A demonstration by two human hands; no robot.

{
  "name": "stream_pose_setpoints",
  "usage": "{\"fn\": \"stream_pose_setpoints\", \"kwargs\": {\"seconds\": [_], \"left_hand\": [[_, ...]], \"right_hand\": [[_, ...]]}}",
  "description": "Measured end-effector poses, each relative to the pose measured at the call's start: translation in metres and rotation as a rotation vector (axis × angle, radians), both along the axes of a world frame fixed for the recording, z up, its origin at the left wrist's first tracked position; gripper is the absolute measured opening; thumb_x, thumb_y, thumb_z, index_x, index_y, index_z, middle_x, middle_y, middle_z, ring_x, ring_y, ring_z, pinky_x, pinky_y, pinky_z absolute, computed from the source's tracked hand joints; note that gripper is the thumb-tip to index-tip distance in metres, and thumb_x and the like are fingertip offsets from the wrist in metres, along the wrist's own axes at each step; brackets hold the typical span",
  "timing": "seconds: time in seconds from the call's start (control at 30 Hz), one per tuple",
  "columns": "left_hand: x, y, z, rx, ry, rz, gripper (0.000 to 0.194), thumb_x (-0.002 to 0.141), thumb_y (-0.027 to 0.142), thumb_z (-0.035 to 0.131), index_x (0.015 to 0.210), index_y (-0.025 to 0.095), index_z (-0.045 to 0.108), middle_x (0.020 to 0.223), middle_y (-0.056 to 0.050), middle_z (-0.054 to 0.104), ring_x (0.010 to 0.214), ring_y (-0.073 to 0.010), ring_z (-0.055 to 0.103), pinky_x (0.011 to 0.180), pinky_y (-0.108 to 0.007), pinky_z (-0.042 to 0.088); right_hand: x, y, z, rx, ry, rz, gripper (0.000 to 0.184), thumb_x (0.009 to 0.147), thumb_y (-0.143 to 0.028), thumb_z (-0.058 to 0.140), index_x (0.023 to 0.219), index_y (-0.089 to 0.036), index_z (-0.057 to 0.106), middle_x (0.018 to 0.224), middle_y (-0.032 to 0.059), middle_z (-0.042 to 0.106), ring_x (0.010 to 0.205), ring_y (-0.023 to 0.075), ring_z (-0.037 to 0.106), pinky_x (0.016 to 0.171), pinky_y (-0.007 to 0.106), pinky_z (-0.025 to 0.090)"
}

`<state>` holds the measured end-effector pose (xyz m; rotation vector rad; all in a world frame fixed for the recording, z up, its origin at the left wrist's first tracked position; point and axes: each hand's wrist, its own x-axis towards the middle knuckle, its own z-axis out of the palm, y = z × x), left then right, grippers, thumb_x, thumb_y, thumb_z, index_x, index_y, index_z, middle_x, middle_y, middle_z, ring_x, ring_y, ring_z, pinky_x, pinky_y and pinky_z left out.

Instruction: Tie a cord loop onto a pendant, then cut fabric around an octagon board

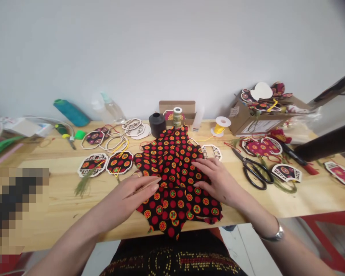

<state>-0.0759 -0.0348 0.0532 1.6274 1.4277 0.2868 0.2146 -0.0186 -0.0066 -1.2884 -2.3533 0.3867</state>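
A black cloth (pixel 175 165) with red dots and round flower prints lies rumpled on the wooden table, its cut edges uneven. My left hand (pixel 135 193) rests at the cloth's left side, thumb and fingers closed on a thin light-brown flat piece (pixel 146 184) seen edge-on; the fingers hide most of it. On the right part of the cloth lies my right hand (pixel 217 178), open, fingers spread and pressing on the fabric. Just beyond it a white lattice frame (pixel 212 152) sits on the table. Black-handled scissors (pixel 257 172) lie to the right of that hand.
Fabric-backed ornaments (pixel 120 163) lie at left. Behind the cloth stand a black thread cone (pixel 157 124), a gold thread spool (pixel 177 117) and a yellow cord spool (pixel 220 125). A full cardboard box (pixel 258 115) and a black post (pixel 324 141) are at right.
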Motion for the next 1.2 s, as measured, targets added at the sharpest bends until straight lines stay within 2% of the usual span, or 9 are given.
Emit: {"fn": "stream_pose_setpoints", "kwargs": {"seconds": [0.1,0.2,0.3,0.4,0.57,0.7,0.87,1.03,1.2], "left_hand": [[0.008,0.001,-0.008,-0.019,-0.088,0.044,0.051,0.084,0.061,0.049,0.117,0.026,0.069,0.1,-0.008,0.072,0.091,-0.0265,0.063,0.085,-0.041,0.049],[0.012,0.003,-0.011,-0.027,-0.178,0.156,0.046,0.08,0.06,0.055,0.1,0.024,0.076,0.09,-0.009,0.073,0.082,-0.0268,0.064,0.071,-0.036,0.052],[0.011,0.003,-0.009,-0.033,-0.218,0.235,0.041,0.076,0.059,0.061,0.087,0.023,0.077,0.083,-0.01,0.073,0.074,-0.0257,0.063,0.066,-0.034,0.052],[0.008,0.002,-0.004,-0.029,-0.25,0.264,0.036,0.075,0.056,0.063,0.082,0.023,0.077,0.08,-0.01,0.073,0.073,-0.0257,0.063,0.065,-0.034,0.051],[0.0,0.0,-0.001,0.019,-0.291,0.314,0.036,0.073,0.051,0.067,0.097,0.026,0.077,0.086,-0.008,0.075,0.078,-0.0272,0.064,0.065,-0.033,0.052],[-0.011,0.003,-0.013,0.03,-0.303,0.357,0.031,0.075,0.05,0.067,0.089,0.023,0.077,0.084,-0.008,0.075,0.075,-0.0246,0.063,0.066,-0.031,0.051],[-0.016,0.015,-0.032,-0.057,-0.415,0.577,0.039,0.072,0.049,0.071,0.093,0.016,0.073,0.079,-0.009,0.075,0.067,-0.0219,0.065,0.06,-0.029,0.05],[-0.015,0.022,-0.033,-0.13,-0.589,0.689,0.031,0.07,0.041,0.073,0.083,0.013,0.07,0.069,-0.009,0.074,0.057,-0.0191,0.065,0.053,-0.026,0.052],[-0.025,0.025,-0.033,-0.107,-0.692,0.758,0.031,0.07,0.031,0.073,0.095,0.013,0.068,0.088,-0.01,0.075,0.071,-0.0227,0.071,0.051,-0.026,0.054]], "right_hand": [[0.002,0.003,-0.007,0.013,-0.028,-0.009,0.02,0.088,-0.017,0.054,0.102,-0.017,0.069,0.1,0.0119,0.068,0.094,0.026,0.054,0.084,0.044,0.051],[0.007,0.01,-0.003,0.035,0.013,-0.072,0.02,0.087,-0.012,0.05,0.083,-0.017,0.068,0.086,0.0103,0.067,0.085,0.0242,0.055,0.077,0.041,0.051],[0.013,0.016,0.007,0.095,0.159,-0.194,0.015,0.087,-0.015,0.051,0.084,-0.019,0.066,0.089,0.0084,0.068,0.088,0.0238,0.057,0.081,0.04,0.048],[0.019,0.02,0.015,0.081,0.313,-0.411,0.013,0.086,-0.022,0.05,0.084,-0.021,0.062,0.087,0.0066,0.068,0.08,0.0219,0.06,0.076,0.038,0.048],[0.028,0.029,0.012,0.037,0.404,-0.687,0.019,0.087,-0.031,0.046,0.088,-0.019,0.06,0.076,0.0057,0.066,0.069,0.0212,0.059,0.068,0.035,0.045],[0.028,0.031,0.005,0.044,0.368,-0.69,0.019,0.085,-0.03,0.045,0.088,-0.018,0.06,0.08,0.0074,0.067,0.072,0.0223,0.059,0.07,0.035,0.044],[0.02,0.028,0.003,-0.044,0.317,-0.641,0.021,0.086,-0.031,0.045,0.09,-0.019,0.062,0.076,0.0064,0.067,0.066,0.0212,0.058,0.064,0.033,0.043],[0.018,0.024,0.006,-0.083,0.283,-0.598,0.022,0.087,-0.03,0.044,0.093,-0.019,0.063,0.075,0.0062,0.067,0.065,0.0213,0.058,0.062,0.032,0.042],[0.017,0.022,0.006,-0.077,0.289,-0.57,0.021,0.087,-0.03,0.045,0.093,-0.02,0.063,0.077,0.0059,0.068,0.067,0.0215,0.059,0.063,0.032,0.044]]}}
